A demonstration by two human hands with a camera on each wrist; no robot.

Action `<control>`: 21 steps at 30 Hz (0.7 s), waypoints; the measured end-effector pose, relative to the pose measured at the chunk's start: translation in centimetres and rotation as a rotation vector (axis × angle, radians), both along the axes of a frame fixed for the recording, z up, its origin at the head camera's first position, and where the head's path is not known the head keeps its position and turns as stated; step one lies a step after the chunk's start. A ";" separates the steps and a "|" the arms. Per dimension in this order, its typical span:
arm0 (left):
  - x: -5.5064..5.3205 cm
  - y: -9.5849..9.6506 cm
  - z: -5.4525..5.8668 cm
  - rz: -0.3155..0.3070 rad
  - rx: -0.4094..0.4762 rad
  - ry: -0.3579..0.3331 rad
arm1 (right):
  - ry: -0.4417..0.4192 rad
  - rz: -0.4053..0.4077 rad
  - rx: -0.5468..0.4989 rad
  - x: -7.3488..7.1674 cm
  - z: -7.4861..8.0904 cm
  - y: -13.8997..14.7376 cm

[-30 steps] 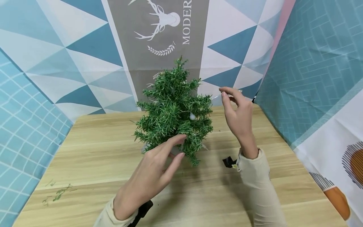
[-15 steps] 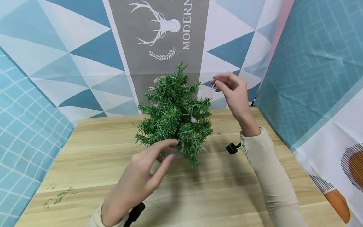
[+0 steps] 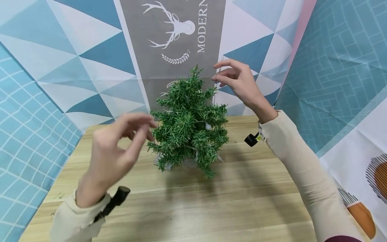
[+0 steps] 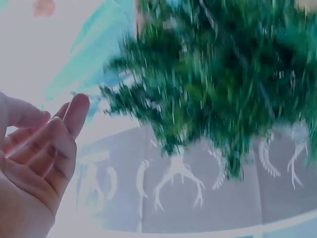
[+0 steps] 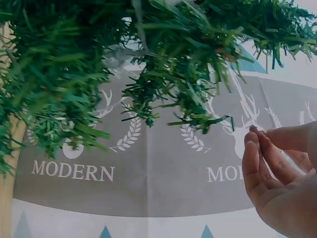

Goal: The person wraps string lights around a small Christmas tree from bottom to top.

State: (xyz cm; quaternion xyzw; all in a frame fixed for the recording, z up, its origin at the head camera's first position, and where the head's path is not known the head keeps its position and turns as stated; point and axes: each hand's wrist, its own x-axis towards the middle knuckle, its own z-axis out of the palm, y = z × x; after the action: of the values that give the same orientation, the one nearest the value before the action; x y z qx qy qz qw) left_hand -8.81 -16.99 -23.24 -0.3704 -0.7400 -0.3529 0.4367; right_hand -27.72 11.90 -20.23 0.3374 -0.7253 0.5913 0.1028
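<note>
A small green artificial Christmas tree (image 3: 185, 126) stands upright on the table, with white round bulbs (image 3: 208, 126) of a string light among its branches. My right hand (image 3: 237, 82), up at the tree's right side, pinches the clear wire of the string light (image 3: 215, 91), which runs down to the branches. In the right wrist view the wire (image 5: 241, 94) leads to the fingertips (image 5: 257, 133). My left hand (image 3: 116, 149) is raised beside the tree's left branches, fingers loosely bent; nothing shows in it. In the left wrist view the tree is blurred.
The wooden table (image 3: 181, 211) has a few green needle scraps (image 3: 58, 195) at its left. A patterned cloth wall (image 3: 99, 64) rises behind the tree. Blue patterned sheets (image 3: 338, 67) close off both sides.
My right hand has moved up and left toward the treetop with the wire. My left hand has moved from the tree's lower front to the left and up, away from the branches.
</note>
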 end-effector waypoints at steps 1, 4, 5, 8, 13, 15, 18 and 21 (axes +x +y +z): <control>-0.5 -0.4 0.4 0.017 0.009 -0.019 | 0.003 0.005 0.015 -0.1 0.3 -0.2; -2.5 -1.4 1.5 0.075 0.000 -0.080 | -0.004 0.015 0.054 -0.3 1.1 -0.9; -3.2 -1.7 1.8 0.097 -0.004 -0.104 | -0.016 0.024 0.053 -0.7 1.1 -1.1; -5.6 -2.2 2.4 0.146 -0.042 -0.198 | -0.066 0.052 0.052 -1.3 1.5 -1.8; -9.2 -2.0 3.5 0.170 -0.105 -0.386 | -0.117 0.051 0.129 -1.7 2.2 -3.0; -10.4 -1.8 3.9 0.163 -0.114 -0.442 | -0.116 0.044 0.178 -1.7 2.5 -3.4; -11.9 -1.5 4.6 0.125 -0.116 -0.522 | -0.102 0.058 0.230 -1.7 2.9 -3.8; -13.0 -1.2 5.2 0.069 -0.121 -0.615 | -0.101 0.116 0.263 -1.7 3.3 -4.1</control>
State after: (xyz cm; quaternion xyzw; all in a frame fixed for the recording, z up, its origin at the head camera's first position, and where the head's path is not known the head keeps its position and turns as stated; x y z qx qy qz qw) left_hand -21.79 -18.21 -18.09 -0.2463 -0.8692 -0.3884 0.1815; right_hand -29.41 7.80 -16.90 0.3590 -0.7801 0.5123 -0.0133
